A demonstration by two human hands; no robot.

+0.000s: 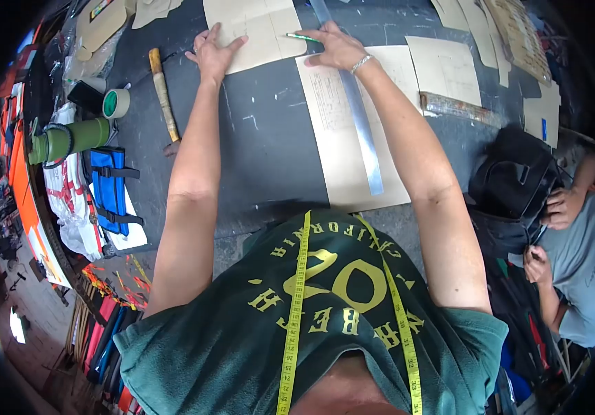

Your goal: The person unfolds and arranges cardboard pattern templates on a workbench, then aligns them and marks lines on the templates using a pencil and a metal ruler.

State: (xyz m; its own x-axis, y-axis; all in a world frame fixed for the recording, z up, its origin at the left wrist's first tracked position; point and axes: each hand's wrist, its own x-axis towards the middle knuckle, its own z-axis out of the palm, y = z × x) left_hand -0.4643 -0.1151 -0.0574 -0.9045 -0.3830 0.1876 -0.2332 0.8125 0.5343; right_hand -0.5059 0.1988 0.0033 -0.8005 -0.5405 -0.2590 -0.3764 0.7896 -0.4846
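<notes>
Yellow measuring tape [296, 290], 6 o'clock, over green shirt [342, 325]. I log: left grip [214, 54], 11 o'clock, fingers spread, holding nothing, on tan sheet [259, 31], 12 o'clock; right grip [337, 50], towards 1 o'clock, part-closed on green pencil [303, 37], across metal ruler [362, 138].

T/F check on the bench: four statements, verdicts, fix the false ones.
1. The right hand holds a green pen or pencil. True.
2. The left hand grips the hammer. False: it is spread at the edge of a tan sheet; the hammer lies on the dark table.
3. The metal straightedge passes beneath the right hand. True.
4. The yellow measuring tape lies on the dark table. False: it drapes over the green shirt.
</notes>
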